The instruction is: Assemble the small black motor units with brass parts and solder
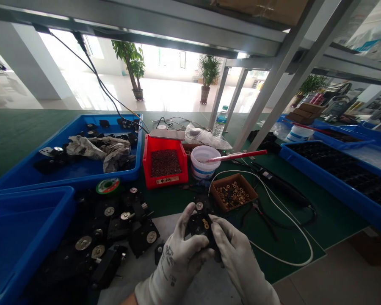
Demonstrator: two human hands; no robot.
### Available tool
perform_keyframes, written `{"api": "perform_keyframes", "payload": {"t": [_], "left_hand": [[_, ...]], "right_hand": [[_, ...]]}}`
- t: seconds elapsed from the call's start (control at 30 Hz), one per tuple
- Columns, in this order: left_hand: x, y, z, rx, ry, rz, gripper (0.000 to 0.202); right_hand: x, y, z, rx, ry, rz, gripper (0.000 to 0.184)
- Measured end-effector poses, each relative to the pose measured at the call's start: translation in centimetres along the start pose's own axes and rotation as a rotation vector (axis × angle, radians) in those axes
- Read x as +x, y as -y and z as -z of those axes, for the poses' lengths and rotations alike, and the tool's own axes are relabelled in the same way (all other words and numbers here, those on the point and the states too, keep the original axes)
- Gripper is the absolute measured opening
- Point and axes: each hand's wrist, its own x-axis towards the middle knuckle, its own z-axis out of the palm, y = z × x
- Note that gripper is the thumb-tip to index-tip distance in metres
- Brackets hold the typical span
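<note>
Both hands wear pale work gloves with dirty fingertips. My left hand [184, 250] grips a black gear housing [195, 226] from the left side, thumb up along its edge and fingers curled under the near side. Small brass-coloured pieces [205, 223] show on the housing's upper face. My right hand [235, 245] is closed on the right edge of the same housing, its fingertips pressed together there; anything small between them is hidden. Just beyond the housing lies another black part with a silver disc [199, 206]. A pale sheet [168, 218] lies beneath the hands.
Several black assemblies [109, 212] crowd the left, beside blue trays [31, 203]. Ahead stand a red bin of small screws [165, 180], a white tub [205, 163] and a cardboard box of brass parts [233, 192]. A white cable [300, 262], pliers [263, 220] and metal posts [273, 80] are rightward.
</note>
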Motion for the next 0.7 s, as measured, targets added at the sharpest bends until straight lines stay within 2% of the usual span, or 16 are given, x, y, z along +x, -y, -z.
{"api": "perform_keyframes", "payload": {"t": [0.2,0.5,0.67,0.7], "left_hand": [[-0.2,0.2,0.0,0.005,0.002,0.008,0.020],[1.2,-1.0,0.8,0.058,-0.042,0.005,0.025],[0.8,-0.8,0.2,-0.046,-0.109,0.037,0.026],[0.6,-0.7,0.0,-0.080,-0.129,0.048,0.034]], "right_hand": [[0.0,-0.2,-0.2,0.011,-0.019,-0.011,0.065],[0.1,-0.3,-0.2,-0.003,-0.023,-0.022,0.067],[0.6,-1.1,-0.1,0.060,-0.066,-0.031,0.068],[0.7,-1.6,0.2,0.105,-0.081,-0.036,0.065]]}}
